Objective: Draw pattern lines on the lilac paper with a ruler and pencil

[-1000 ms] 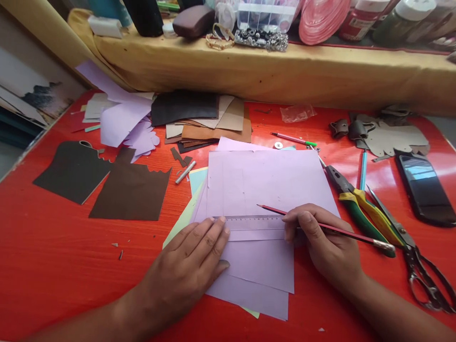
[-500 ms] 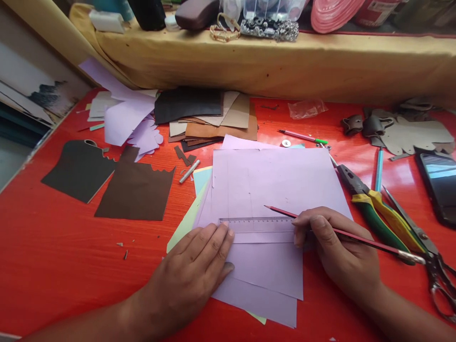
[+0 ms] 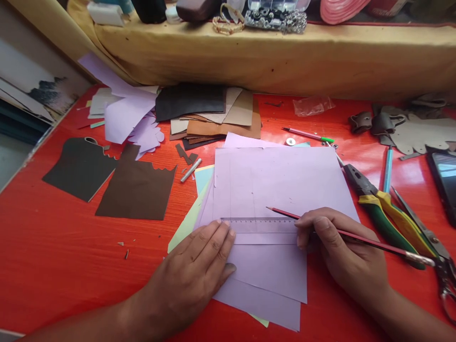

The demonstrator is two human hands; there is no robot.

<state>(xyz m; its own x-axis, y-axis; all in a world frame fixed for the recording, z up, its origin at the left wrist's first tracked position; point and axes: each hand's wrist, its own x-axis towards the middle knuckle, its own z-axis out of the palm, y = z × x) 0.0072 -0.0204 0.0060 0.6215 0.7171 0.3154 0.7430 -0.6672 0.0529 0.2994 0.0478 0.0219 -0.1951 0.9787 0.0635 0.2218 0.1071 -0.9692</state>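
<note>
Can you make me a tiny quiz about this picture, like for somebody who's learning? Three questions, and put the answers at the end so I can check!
1. What does the right hand hold?
A) scissors
B) a pencil
C) a phone

2. True or false: the left hand lies partly over the clear ruler.

3. Fill in the blank: the pliers have yellow and ____ handles.

Key:
1. B
2. True
3. green
</note>
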